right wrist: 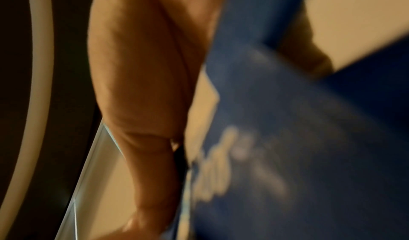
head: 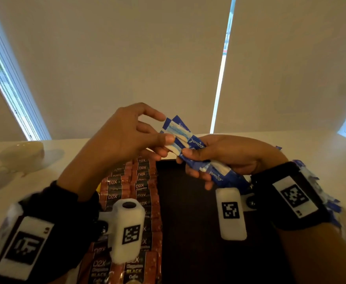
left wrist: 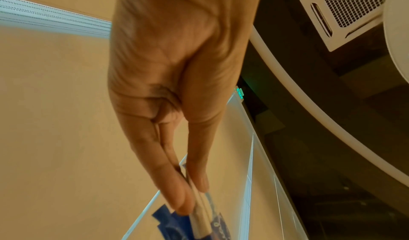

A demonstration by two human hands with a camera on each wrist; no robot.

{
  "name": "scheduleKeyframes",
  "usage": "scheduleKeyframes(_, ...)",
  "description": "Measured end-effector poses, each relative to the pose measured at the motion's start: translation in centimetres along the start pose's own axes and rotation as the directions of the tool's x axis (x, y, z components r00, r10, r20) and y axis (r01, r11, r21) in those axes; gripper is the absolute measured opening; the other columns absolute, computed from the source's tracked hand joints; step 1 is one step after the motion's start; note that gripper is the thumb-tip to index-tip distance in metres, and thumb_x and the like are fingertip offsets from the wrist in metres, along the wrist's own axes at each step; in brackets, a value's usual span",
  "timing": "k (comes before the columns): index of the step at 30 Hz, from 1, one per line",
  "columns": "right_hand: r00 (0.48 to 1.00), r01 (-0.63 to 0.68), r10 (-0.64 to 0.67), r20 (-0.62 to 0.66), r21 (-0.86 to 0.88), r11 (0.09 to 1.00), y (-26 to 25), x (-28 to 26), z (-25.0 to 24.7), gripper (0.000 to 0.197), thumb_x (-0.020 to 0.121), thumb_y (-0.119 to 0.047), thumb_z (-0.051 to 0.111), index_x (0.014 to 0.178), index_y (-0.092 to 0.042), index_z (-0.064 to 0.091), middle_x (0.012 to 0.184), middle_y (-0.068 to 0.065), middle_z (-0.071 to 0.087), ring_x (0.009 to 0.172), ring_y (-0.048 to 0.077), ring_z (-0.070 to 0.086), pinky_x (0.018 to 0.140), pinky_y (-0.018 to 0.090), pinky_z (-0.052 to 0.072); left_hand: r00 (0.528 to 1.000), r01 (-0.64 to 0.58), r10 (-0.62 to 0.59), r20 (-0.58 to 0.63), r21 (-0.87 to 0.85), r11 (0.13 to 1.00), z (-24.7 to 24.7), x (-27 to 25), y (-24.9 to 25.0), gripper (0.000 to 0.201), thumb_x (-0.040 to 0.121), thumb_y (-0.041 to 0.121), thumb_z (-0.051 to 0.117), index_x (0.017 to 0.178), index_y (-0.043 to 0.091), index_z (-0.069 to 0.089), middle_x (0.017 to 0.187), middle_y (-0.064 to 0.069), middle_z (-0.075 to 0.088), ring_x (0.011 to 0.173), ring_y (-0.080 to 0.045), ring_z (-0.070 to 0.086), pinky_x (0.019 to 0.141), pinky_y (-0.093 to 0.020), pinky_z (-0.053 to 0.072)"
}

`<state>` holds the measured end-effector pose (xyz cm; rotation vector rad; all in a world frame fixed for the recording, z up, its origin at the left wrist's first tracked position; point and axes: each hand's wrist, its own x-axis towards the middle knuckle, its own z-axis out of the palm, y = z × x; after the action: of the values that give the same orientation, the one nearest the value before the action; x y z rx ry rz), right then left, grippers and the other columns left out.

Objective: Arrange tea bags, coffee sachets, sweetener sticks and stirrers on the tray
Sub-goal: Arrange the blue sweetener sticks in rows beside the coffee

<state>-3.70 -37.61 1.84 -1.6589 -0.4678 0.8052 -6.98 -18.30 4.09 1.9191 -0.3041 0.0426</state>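
Above the dark tray (head: 190,222), both hands hold a bundle of blue-and-white paper sweetener sticks (head: 185,140) in the air: the right hand (head: 229,158) has fingers curled round its middle, and the left hand (head: 125,138) pinches its far end between thumb and fingertips. Glossy brown coffee sachets (head: 125,187) lie in overlapping rows along the tray's left side, leaving its flat right half bare, while more blue sticks (head: 323,193) lie loose beyond its right edge.

blue sweetener sticks (head: 190,143), bunched, aloft

Sweetener sticks (head: 190,143): blue with white panels and white script. Coffee sachets (head: 125,187): reddish-brown with dark bands, white lettering. Tray (head: 188,232): black. Wrist bands (head: 293,195): black-and-white square markers.
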Motion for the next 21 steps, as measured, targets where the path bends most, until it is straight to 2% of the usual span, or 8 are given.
scheduleKeyframes(3,1.000,-0.021,0.022,0.014,-0.022,1.000,0.0,0.2,0.2,0.029,0.079,-0.034,0.050,0.095,-0.010,0.053,0.063,0.002,0.057,0.047,0.007,0.053,0.049,0.021,0.054,0.997,-0.072,0.073,-0.017,0.053,0.996,0.1,-0.1,0.2,0.034,0.071,0.023,0.071,0.102,0.016,0.060,0.072,-0.007,0.073,0.066,-0.018,0.071,0.053,-0.023,0.057)
scheduleKeyframes(7,1.000,-0.012,0.012,0.003,-0.020,1.000,-0.1,0.2,0.4,0.029,0.078,-0.035,0.050,0.093,-0.010,0.053,0.063,0.002,0.057,0.046,0.007,0.052,0.048,0.021,0.054,0.982,-0.144,0.154,-0.108,0.091,0.985,0.5,0.1,-0.1,0.016,0.082,0.020,0.068,0.091,0.009,0.061,0.070,-0.007,0.072,0.062,-0.019,0.070,0.058,-0.028,0.059)
scheduleKeyframes(11,0.999,0.045,-0.046,-0.028,-0.025,0.999,-0.1,-0.3,0.1,0.027,0.080,-0.035,0.049,0.093,-0.012,0.053,0.065,0.003,0.056,0.045,0.007,0.051,0.047,0.022,0.053,0.985,-0.106,0.113,-0.127,0.059,0.993,0.1,0.5,-0.5,0.011,0.083,0.017,0.066,0.085,0.008,0.061,0.071,-0.008,0.072,0.061,-0.018,0.070,0.060,-0.031,0.059)
scheduleKeyframes(17,0.989,0.109,-0.109,-0.105,0.000,0.994,-0.2,-0.5,-0.6,0.035,0.083,-0.045,0.040,0.085,-0.011,0.048,0.059,0.003,0.049,0.036,0.006,0.038,0.036,0.018,0.042,0.988,-0.067,0.070,-0.137,0.027,0.997,-1.7,0.7,-0.9,0.008,0.082,0.016,0.066,0.084,0.009,0.065,0.067,-0.006,0.072,0.058,-0.014,0.068,0.056,-0.023,0.058)
scheduleKeyframes(19,0.977,0.139,-0.133,-0.165,0.027,0.990,-0.3,-0.5,-0.6,0.034,0.085,-0.043,0.040,0.087,-0.010,0.048,0.056,0.003,0.049,0.035,0.006,0.036,0.035,0.018,0.040,0.988,-0.068,0.071,-0.139,0.026,0.997,-2.1,0.8,-1.0,0.009,0.081,0.017,0.066,0.085,0.009,0.065,0.065,-0.005,0.071,0.058,-0.013,0.068,0.057,-0.023,0.058)
scheduleKeyframes(21,0.943,0.181,-0.170,-0.286,0.013,0.983,-0.5,-0.4,-0.6,0.031,0.091,-0.036,0.043,0.096,-0.008,0.053,0.059,0.001,0.051,0.037,0.006,0.036,0.035,0.017,0.038,0.989,-0.074,0.076,-0.128,0.026,0.997,-2.5,0.8,-1.0,0.011,0.080,0.018,0.066,0.086,0.009,0.066,0.063,-0.004,0.071,0.057,-0.013,0.067,0.057,-0.023,0.058)
